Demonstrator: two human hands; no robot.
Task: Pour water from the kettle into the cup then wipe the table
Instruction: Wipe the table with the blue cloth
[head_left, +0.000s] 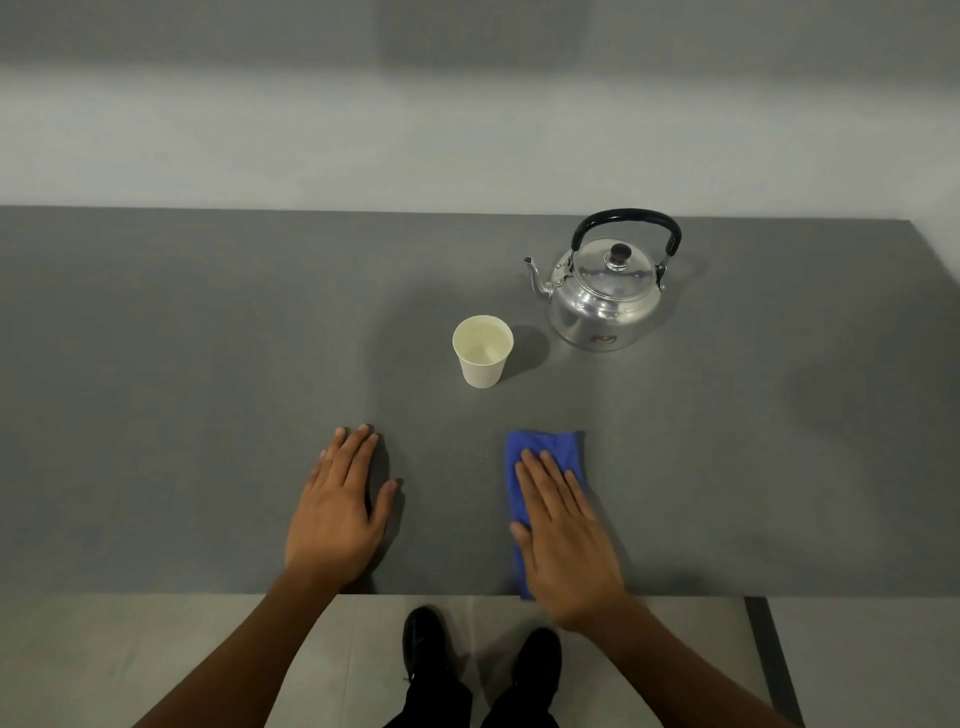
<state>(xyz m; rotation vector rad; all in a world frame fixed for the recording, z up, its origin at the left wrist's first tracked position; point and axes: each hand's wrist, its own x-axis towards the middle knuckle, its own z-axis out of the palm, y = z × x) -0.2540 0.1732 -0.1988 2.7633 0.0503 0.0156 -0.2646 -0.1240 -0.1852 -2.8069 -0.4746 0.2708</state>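
A shiny metal kettle (605, 293) with a black handle stands upright at the back right of the grey table (182, 364), spout pointing left. A white paper cup (482, 351) stands upright in front and to the left of it, apart from it. A folded blue cloth (545, 452) lies near the table's front edge. My right hand (566, 540) rests flat on the cloth, fingers extended, covering its near half. My left hand (337, 514) lies flat on the bare table to the left, fingers apart, holding nothing.
The table's front edge (467, 595) runs just under my wrists, and its right edge (935, 291) is in view. Below are a light floor and my black shoes (483, 654). A pale wall stands behind the table.
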